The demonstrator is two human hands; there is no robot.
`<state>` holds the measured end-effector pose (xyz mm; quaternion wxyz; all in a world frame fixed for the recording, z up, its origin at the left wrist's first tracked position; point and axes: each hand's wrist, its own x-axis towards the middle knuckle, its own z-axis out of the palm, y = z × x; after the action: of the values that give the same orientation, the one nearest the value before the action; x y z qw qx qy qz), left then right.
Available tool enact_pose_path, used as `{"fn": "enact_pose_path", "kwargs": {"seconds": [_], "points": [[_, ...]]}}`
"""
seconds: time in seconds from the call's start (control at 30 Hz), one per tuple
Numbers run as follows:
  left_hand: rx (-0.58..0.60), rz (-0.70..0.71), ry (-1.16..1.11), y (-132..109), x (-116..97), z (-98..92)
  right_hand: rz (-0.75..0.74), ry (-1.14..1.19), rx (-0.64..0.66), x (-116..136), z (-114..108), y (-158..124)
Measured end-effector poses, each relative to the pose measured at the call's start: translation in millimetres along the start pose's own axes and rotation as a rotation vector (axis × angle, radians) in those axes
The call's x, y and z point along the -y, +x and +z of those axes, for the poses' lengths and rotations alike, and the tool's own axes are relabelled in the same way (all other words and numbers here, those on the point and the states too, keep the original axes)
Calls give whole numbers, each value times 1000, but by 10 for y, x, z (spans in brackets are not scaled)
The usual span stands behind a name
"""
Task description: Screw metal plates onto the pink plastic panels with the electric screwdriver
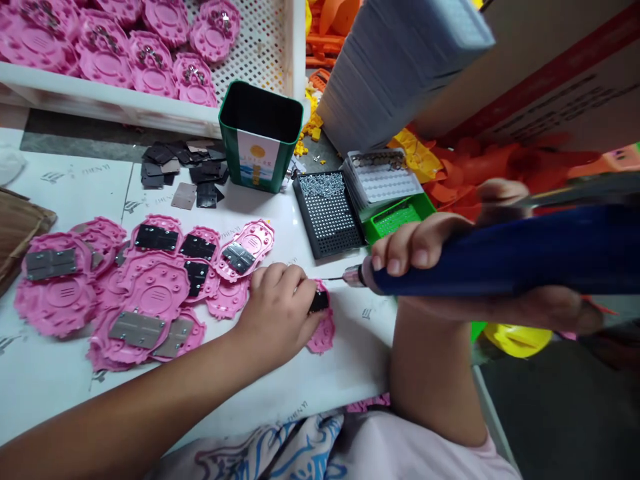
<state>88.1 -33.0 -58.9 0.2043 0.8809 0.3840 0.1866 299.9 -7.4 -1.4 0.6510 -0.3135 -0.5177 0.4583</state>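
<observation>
My left hand (279,308) presses down on a pink plastic part (323,333) with a dark metal plate on it, fingers curled over it near the table's front edge. My right hand (440,253) is wrapped round a blue electric screwdriver (525,250). Its thin bit (345,277) points left and almost touches the part under my left hand. A pile of several pink parts (150,287) with grey and black metal plates lies to the left of my left hand.
A black tray of screws (327,213), a white tray (383,177) and a green tray (400,215) sit behind the screwdriver. A green tin (257,137), loose dark plates (183,170), a white crate (125,100) of pink parts and orange parts (475,173) lie farther back.
</observation>
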Motion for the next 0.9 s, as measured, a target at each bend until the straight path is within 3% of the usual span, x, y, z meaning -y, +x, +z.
{"fn": "enact_pose_path", "kwargs": {"seconds": [0.07,0.17,0.33,0.9], "points": [[-6,4,15,-13,-4,4,-91,16,-43,49,24,132],[-2,10,16,-32,-11,8,-179,-36,-315,41,115,305],[16,7,-8,-37,-10,6,-171,-131,-542,-142,200,445],[2,-21,-16,-21,-14,5,-147,-193,-544,-241,190,482]]}}
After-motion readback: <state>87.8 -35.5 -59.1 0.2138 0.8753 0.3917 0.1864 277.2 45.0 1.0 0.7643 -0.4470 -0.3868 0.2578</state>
